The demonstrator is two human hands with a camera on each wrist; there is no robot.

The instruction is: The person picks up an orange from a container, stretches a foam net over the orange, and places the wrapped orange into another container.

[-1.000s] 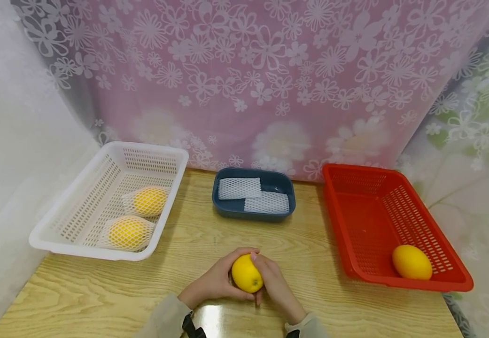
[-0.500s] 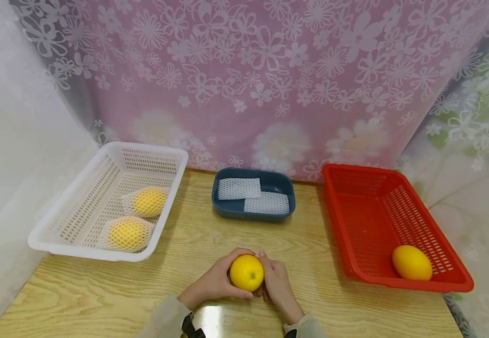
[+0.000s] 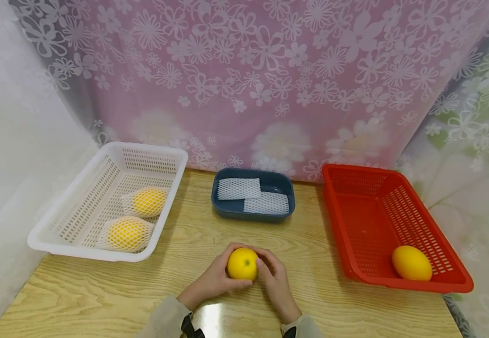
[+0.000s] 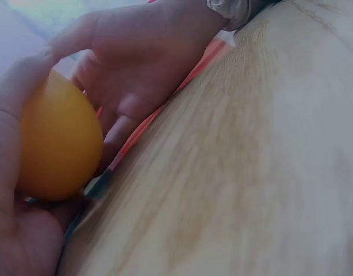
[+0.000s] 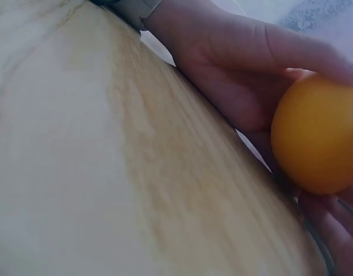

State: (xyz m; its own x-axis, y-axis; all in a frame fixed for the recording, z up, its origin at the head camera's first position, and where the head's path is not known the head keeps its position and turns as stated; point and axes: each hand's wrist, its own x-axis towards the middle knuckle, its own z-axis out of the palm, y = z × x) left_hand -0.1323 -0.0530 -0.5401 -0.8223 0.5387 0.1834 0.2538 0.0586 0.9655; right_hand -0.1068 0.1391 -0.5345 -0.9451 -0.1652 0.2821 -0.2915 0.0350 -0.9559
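In the head view my left hand (image 3: pixel 218 273) holds a smooth yellow citrus fruit (image 3: pixel 241 264) from the left, thumb near and fingers at the far side. The fruit's small stem scar faces up toward the camera. From the right, my right hand (image 3: pixel 275 280) curls about the same fruit, its thumb tip on the skin. Up close in the right wrist view, the fruit (image 5: pixel 320 135) looks oval, with the right thumb lying over its top. The left wrist view has the fruit (image 4: pixel 60 141) between both hands, low over the wooden table (image 3: pixel 202 234). Some fingers are hidden behind it.
A white basket (image 3: pixel 172 188) at left holds two yellow fruits in foam nets (image 3: pixel 128 233). Two white foam net sleeves (image 3: pixel 239 188) lie in a blue tray (image 3: pixel 252 216) at the back. On the right, a red basket (image 3: pixel 367 220) contains one bare yellow fruit (image 3: pixel 411 263).
The fruit has turned a little between my hands and shifted slightly up and left. My right fingers have moved round to its far side, and the right thumb has slid down its right side.
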